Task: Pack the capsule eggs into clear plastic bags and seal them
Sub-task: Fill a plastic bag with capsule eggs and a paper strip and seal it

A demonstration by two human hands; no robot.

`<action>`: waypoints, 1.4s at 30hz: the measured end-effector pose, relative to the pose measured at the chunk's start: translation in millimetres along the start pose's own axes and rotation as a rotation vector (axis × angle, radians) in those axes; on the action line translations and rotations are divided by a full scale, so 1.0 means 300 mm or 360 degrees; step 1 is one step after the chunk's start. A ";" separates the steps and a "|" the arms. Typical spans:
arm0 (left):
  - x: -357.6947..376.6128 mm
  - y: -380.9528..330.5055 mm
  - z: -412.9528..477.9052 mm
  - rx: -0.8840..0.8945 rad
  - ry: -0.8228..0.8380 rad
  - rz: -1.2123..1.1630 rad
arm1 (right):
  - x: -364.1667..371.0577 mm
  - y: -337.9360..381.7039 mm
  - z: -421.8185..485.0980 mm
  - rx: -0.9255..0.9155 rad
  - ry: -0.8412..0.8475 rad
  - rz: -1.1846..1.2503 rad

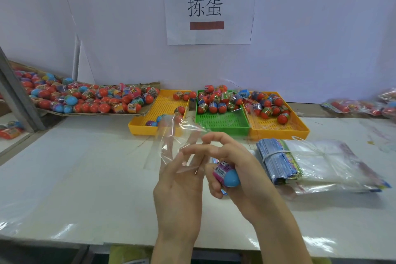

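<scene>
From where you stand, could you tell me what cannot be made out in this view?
- Clear bag in the head view: blurred by motion, its opening cannot be found.
- Capsule egg: label too small to read, top hidden by the right hand.
- Packed bags: cut off by the right edge.
</scene>
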State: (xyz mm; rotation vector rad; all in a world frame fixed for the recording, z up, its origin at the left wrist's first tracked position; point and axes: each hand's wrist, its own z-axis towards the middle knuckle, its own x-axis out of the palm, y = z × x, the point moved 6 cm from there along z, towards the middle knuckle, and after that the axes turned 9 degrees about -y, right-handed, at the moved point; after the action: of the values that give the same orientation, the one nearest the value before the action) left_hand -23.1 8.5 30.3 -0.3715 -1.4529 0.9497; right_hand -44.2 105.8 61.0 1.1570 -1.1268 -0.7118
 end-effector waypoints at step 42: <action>0.021 -0.005 0.005 0.0075 -0.0039 0.0058 | -0.049 0.039 0.002 -0.0828 -0.1008 -0.0647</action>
State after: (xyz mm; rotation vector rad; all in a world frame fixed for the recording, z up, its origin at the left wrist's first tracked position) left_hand -25.0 11.6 35.8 -0.3537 -1.4479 1.0194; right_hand -50.6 122.1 67.5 0.7209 -1.1176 -1.6618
